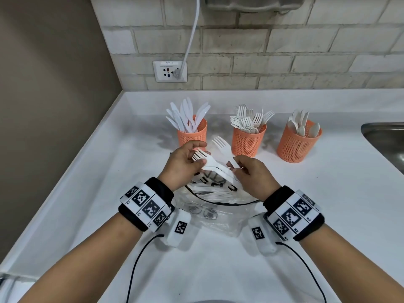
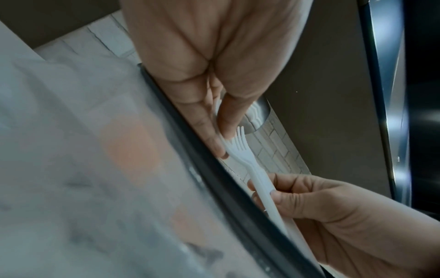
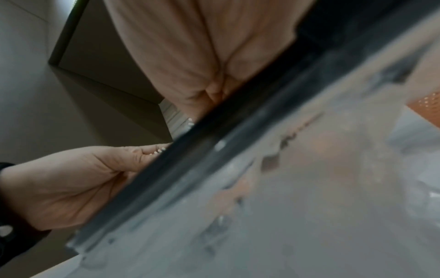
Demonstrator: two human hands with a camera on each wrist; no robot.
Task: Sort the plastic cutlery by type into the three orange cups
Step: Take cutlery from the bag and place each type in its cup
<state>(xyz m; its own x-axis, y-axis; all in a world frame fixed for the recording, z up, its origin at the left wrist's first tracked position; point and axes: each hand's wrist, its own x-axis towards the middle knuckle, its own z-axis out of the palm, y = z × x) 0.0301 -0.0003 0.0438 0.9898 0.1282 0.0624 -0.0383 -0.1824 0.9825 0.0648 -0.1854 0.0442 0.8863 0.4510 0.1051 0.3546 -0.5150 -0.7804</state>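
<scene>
Left hand (image 1: 183, 162) pinches nested forks (image 1: 209, 166) at tines | right hand (image 1: 251, 173) pinches handles plus one splayed fork (image 1: 223, 147) | above clear bag (image 1: 218, 206), near middle fork cup (image 1: 248, 139) | risk: stuck forks slip onto desk (image 1: 328, 204) during separation.

Open counter (image 1: 306, 204) flanks the bag (image 1: 218, 217); three cups (image 1: 248, 141) block behind.

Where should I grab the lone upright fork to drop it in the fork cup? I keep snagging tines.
Take the lone fork by its flat handle end, from the near side, as the right hand pinches it now. Its tines point up and away, so the head stays free to tip into the middle cup.
</scene>
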